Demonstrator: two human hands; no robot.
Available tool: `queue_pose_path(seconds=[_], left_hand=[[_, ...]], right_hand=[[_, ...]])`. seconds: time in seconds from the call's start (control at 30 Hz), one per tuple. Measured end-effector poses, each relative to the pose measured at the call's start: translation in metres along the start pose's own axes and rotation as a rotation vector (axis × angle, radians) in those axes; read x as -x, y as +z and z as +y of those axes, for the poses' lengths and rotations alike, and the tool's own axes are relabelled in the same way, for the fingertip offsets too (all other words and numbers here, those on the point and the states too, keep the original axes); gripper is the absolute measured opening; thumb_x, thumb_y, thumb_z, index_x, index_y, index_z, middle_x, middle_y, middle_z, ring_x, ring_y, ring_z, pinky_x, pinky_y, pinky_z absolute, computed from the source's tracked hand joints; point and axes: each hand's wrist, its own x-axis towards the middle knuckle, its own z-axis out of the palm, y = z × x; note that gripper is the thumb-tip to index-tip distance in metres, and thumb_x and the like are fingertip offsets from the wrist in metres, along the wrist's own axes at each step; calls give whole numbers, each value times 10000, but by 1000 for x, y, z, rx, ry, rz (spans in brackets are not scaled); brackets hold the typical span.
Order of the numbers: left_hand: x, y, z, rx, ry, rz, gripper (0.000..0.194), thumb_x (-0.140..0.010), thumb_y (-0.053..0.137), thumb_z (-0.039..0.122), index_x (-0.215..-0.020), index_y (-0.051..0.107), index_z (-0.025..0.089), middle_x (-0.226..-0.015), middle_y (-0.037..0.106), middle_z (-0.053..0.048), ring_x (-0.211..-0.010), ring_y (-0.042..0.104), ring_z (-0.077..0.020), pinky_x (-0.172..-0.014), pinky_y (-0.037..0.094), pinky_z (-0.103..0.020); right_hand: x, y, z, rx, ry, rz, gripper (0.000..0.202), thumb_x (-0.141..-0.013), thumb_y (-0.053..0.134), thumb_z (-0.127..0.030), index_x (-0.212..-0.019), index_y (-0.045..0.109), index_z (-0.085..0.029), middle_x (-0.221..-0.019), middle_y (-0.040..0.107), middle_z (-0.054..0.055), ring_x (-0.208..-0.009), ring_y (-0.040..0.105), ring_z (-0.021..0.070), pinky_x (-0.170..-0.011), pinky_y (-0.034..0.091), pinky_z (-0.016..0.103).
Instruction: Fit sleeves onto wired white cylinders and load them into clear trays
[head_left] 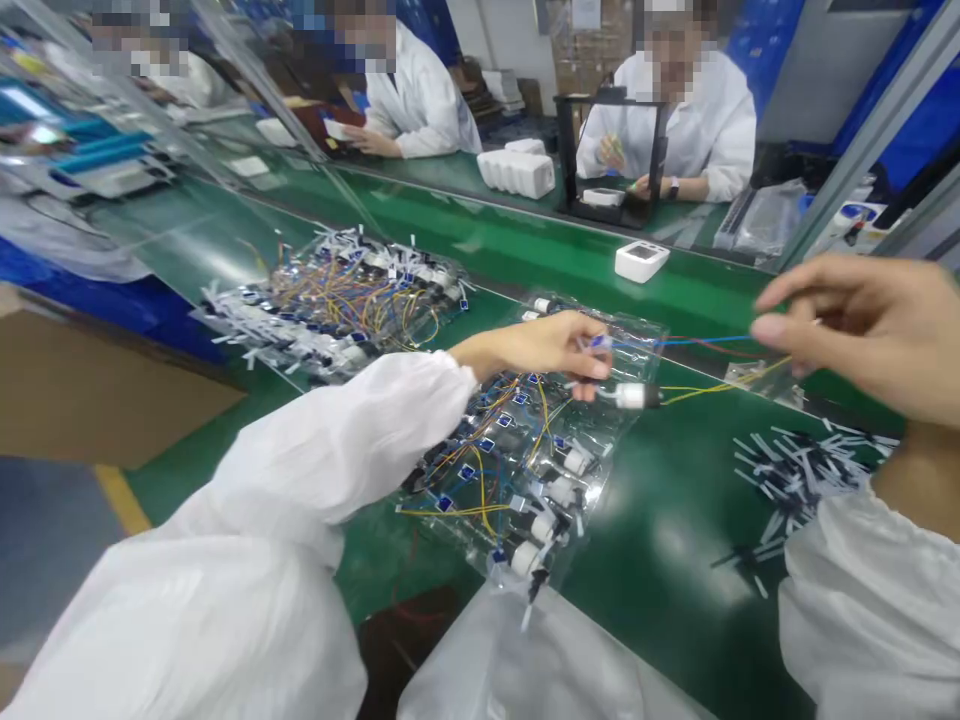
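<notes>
My left hand (559,345) is closed in a pinch on a small blue circuit board (599,343) above a clear plastic tray (600,440). Just below those fingertips is a small white cylinder (637,396) with a black end and a thin clear tube. Yellow wires (697,390) run from its black end toward my right hand (870,325), and a blue wire (705,341) and a red one stretch there from the board. My right hand's thumb and fingers are closed on the wires; their ends are hidden. More cylinders, blue boards and coloured wires lie in the tray.
Another clear tray (337,300) filled with wired parts lies to the left. Black-and-white strips (806,480) are heaped at right. A white device (641,260) stands on the green belt (465,222). Co-workers in white coats sit across; a cardboard box (97,390) is at left.
</notes>
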Motion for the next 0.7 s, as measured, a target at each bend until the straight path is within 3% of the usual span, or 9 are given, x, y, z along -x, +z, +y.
queue_pose_path(seconds=[0.1, 0.2, 0.33, 0.5, 0.7], left_hand=[[25, -12, -14, -34, -54, 123, 325, -777, 861, 362, -824, 602, 171, -832, 740, -78, -671, 733, -177, -627, 585, -281], [39, -19, -22, -98, -75, 240, 367, -685, 889, 316, -780, 558, 186, -732, 692, -33, -645, 713, -186, -604, 559, -280], [43, -19, -25, -319, -56, 349, 280, -709, 805, 301, -762, 555, 188, -722, 651, -16, -625, 650, -164, -567, 474, -251], [45, -14, -19, -580, -37, 423, 143, -757, 703, 252, -840, 633, 159, -771, 651, -22, -672, 587, -146, -615, 420, -251], [45, -2, -15, -535, -13, 394, 94, -795, 671, 198, -865, 623, 158, -782, 670, -23, -709, 644, -157, -643, 460, -256]], right_hand=[[-8, 26, -15, 30, 13, -351, 315, -879, 787, -514, -949, 770, -207, -557, 579, -26, -473, 493, 111, -451, 362, 264], [-14, 49, -14, 151, -12, -485, 229, -874, 793, -427, -926, 784, -204, -550, 536, -47, -496, 467, 109, -498, 343, 272], [-18, 68, -9, 291, -26, -580, 185, -846, 802, -375, -913, 805, -203, -569, 540, -43, -507, 451, 113, -541, 320, 281], [-18, 73, -15, 392, 37, -571, 211, -920, 670, -370, -896, 784, -194, -589, 554, -21, -545, 468, 133, -595, 324, 288], [-16, 74, -22, 423, 70, -663, 237, -952, 604, -371, -912, 758, -195, -660, 598, 5, -611, 513, 156, -635, 327, 298]])
